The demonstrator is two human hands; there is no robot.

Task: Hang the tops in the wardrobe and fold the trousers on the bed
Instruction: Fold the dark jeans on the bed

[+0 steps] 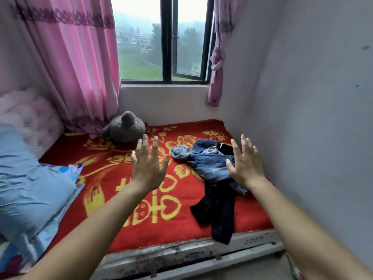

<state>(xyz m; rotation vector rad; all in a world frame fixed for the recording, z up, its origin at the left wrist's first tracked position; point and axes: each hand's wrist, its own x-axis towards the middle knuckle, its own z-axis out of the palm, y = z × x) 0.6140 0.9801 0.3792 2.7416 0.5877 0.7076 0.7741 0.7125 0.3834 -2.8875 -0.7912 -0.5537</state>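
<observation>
On the red blanket [141, 201], close to the right wall [302, 98], we see crumpled blue jeans [210, 164] heaped over what may be darker trousers [219, 211], our right hand [246, 165] hovering spread by them and our left hand [148, 168] raised apart, both straight-fingered and holding nothing.

red-and-yellow floral blanket [125, 178], blue jeans [210, 164], pink curtain [76, 57]

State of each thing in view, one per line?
Left hand: open, holding nothing.
Right hand: open, holding nothing.
Blue jeans: crumpled, unfolded, on the bed.
Dark trousers: crumpled, one end over the bed edge.
Window: right pane ajar.
Right curtain: knotted.
Left curtain: hanging loose.
</observation>
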